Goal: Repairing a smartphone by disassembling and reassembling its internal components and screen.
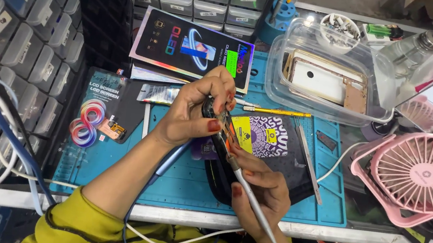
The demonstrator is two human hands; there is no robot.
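My left hand (pixel 195 108) grips the top of a dark opened phone (pixel 219 132), held tilted above the blue work mat (pixel 114 164). My right hand (pixel 261 192) holds a slim silver screwdriver (pixel 251 196) like a pen, its tip resting on the phone's inner parts near a gold-coloured piece. Both hands meet over the middle of the mat. Yellow sleeves cover my forearms.
A clear plastic box (pixel 286 80) with phone frames sits at the back right, a pink fan (pixel 419 174) on the right. A dark screen package (pixel 192 48) lies behind, drawer cabinets (pixel 25 34) on the left. Tweezers (pixel 276 111), a metal strip (pixel 309 164) and cables lie around.
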